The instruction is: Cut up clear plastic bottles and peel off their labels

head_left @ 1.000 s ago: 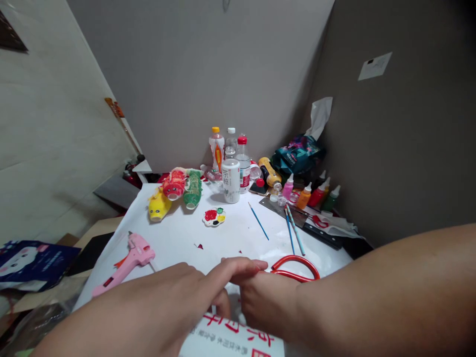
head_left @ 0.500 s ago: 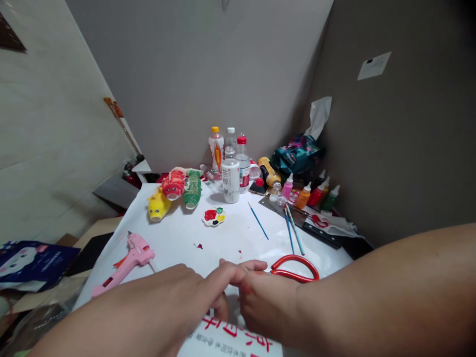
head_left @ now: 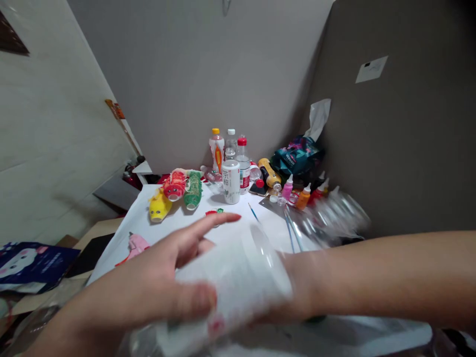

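My left hand (head_left: 174, 277) grips a white-labelled plastic bottle piece (head_left: 238, 272), its thumb on the near side and its index finger stretched out above. The piece is tilted, with a round, open-looking end toward the upper right; motion blurs it. My right hand (head_left: 301, 287) is behind and beside this piece, its fingers hidden. Beyond my right forearm shows a smeared, ribbed clear plastic piece (head_left: 334, 218); what supports it is unclear. The paint palette (head_left: 214, 212) and the pink glue gun (head_left: 137, 245) are partly covered by my left hand.
Yellow (head_left: 159, 206), red (head_left: 175, 184) and green (head_left: 193, 191) painted bottle figures stand at the back left. Behind are a white can (head_left: 231, 182) and several bottles. Paintbrushes (head_left: 289, 230), paint bottles (head_left: 304, 197) and a tissue pack (head_left: 299, 154) lie right.
Both hands have risen from the table's near edge. The white-labelled bottle piece has come up, tilted, in my left hand. A blurred clear plastic piece has appeared at the right. The red-handled scissors are now hidden.
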Available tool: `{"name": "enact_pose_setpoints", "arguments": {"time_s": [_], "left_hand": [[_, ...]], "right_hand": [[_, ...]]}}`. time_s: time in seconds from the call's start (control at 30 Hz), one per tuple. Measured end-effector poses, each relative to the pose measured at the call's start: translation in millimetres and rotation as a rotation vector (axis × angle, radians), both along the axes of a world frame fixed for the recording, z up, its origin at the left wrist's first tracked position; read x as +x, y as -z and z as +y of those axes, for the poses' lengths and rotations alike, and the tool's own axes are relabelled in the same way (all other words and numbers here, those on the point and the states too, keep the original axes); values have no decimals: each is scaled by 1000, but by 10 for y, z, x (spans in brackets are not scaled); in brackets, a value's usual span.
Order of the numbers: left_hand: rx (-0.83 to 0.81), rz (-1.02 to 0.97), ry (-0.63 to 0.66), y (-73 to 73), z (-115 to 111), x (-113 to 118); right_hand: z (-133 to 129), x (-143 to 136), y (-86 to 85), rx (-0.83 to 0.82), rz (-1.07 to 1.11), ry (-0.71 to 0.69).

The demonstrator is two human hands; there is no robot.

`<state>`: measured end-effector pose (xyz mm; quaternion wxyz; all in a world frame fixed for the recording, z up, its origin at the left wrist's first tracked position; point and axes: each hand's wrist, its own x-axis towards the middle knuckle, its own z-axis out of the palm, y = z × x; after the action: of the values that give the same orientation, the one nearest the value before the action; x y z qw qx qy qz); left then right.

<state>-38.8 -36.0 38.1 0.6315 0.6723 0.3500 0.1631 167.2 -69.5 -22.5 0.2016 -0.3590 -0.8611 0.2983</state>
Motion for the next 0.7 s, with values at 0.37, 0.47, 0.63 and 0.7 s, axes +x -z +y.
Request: {"name": "enact_pose_setpoints", "arguments": {"time_s": [0.37,0.47,0.63,0.7], "left_hand": [[-172,-502,-629,165,249,420],[-223,-515,-643,171,211,472],[-321,-509,-580,180,161,510],[-325,-520,-585,201,148,523]], "right_hand": [[-11,2,26,-171,724,434],[2,22,-3,-13,712,482],[29,75,-71,120,633,480],[35,95,-78,180,589,470]]}}
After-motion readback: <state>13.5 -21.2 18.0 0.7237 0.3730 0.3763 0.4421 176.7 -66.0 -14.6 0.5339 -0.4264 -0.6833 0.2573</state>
